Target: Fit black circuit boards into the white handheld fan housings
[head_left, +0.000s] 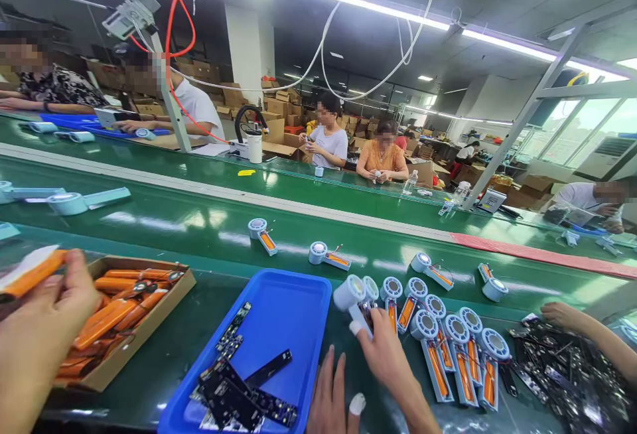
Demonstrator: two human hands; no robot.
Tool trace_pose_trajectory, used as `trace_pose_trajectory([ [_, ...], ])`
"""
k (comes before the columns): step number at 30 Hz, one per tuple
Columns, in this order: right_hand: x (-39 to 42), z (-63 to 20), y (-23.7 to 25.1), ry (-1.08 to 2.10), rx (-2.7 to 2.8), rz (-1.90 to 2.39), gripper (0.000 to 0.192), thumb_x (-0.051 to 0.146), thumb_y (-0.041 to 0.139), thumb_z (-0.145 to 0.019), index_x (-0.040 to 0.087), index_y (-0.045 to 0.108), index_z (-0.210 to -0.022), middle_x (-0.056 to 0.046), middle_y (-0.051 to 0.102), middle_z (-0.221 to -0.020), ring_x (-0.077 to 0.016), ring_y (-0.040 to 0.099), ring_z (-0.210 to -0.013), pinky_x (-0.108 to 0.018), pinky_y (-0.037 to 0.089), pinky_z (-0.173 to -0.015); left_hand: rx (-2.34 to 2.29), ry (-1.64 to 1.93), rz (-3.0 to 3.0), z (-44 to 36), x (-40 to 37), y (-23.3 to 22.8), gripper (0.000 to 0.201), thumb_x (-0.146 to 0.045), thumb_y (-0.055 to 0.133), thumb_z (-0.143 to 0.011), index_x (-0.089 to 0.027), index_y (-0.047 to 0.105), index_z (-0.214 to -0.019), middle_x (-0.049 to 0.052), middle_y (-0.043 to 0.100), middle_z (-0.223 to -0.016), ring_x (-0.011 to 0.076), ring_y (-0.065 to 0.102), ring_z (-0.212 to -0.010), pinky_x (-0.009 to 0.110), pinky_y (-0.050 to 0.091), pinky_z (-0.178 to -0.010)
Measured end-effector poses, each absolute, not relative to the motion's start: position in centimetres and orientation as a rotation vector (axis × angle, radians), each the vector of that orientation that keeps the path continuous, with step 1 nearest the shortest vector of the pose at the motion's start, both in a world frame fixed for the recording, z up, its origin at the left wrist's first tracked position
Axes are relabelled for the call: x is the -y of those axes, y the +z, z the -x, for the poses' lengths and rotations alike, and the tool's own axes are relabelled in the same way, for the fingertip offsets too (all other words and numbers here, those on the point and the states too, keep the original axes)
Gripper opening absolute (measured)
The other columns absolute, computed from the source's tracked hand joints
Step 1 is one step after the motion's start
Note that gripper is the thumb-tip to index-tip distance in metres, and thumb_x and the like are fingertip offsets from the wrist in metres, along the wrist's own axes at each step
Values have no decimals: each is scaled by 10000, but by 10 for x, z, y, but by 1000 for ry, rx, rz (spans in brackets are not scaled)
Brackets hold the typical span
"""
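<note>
My left hand point(331, 391) lies with its fingers stretched out on the dark green table, beside the right rim of a blue tray point(322, 314). A white cover sits on its thumb. My right hand point(385, 351), its thumb also covered in white, grips a light blue handheld fan point(349, 292) by the handle, which the fingers partly hide. Another fan head stands close behind it. To the right, several open fan bodies point(458, 331) lie grouped, orange batteries showing in their handles. Black circuit boards point(233, 394) lie inside the tray.
At left, another person's hand point(54, 314) holds an orange battery point(34, 273) above a cardboard box point(139, 328) of batteries. At right, a co-worker's hand point(567, 318) touches a heap of circuit boards point(577, 374). Fans lie along the green conveyor belt point(199, 221); several people sit opposite.
</note>
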State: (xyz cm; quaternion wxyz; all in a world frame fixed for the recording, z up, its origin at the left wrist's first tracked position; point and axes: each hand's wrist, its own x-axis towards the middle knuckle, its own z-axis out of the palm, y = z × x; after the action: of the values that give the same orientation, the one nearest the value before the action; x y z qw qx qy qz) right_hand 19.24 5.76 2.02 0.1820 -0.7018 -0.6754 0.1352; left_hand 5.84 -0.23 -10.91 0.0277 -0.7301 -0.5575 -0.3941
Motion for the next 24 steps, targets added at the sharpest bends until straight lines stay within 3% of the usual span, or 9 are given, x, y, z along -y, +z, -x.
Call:
trace_pose_trajectory([
  [3,-100,-207,54,408,1937,2050,217,320,488,-993,158,617,-1058,-108,658,-1130,-222,656,-1030,-273,484,-860,1546,-1148,2225,-60,-4,-123,484,-408,592,-888,-212,602,-1330,140,642,-1344,319,597,-1220,457,506,-972],
  [6,-159,-219,76,365,1886,2156,288,365,498,-1005,142,605,-1153,-140,638,-1179,-248,646,-1053,-303,485,-860,1330,-1023,2186,-56,-12,-134,526,-372,577,-831,-169,615,-1315,149,673,-1308,300,624,-1180,390,514,-909],
  [8,-198,-223,80,343,1833,2258,312,364,516,-1006,132,601,-1196,-164,628,-1202,-260,646,-1049,-338,500,-857,1271,-986,2164,-54,-15,-138,516,-366,585,-806,-157,635,-1275,161,684,-1281,292,633,-1160,378,514,-905],
  [12,-251,-223,69,290,1715,2448,363,408,597,-989,160,590,-1254,-104,621,-1242,-233,640,-1047,-428,545,-892,1324,-1026,2086,-63,-15,-141,411,-377,539,-827,-165,666,-1156,171,705,-1215,292,651,-1129,399,516,-921],
  [19,-256,-212,33,239,1577,2640,378,371,629,-980,167,583,-1295,-109,592,-1322,-256,625,-1129,-471,545,-943,1489,-1043,2065,-77,-8,-140,382,-242,520,-750,-176,662,-1098,176,712,-1209,317,650,-1136,433,527,-922],
  [22,-252,-211,36,260,1585,2637,411,386,636,-972,182,568,-1322,-108,560,-1377,-274,595,-1186,-505,515,-987,1542,-1044,2109,-74,-6,-136,467,-188,534,-676,-185,664,-1124,154,697,-1255,318,631,-1167,433,524,-927],
  [24,-245,-211,47,262,1619,2590,439,375,640,-963,163,552,-1338,-144,517,-1432,-303,572,-1224,-525,477,-1016,1524,-1071,2121,-72,-6,-135,441,-203,537,-704,-177,664,-1126,163,693,-1250,319,627,-1166,432,520,-933],
])
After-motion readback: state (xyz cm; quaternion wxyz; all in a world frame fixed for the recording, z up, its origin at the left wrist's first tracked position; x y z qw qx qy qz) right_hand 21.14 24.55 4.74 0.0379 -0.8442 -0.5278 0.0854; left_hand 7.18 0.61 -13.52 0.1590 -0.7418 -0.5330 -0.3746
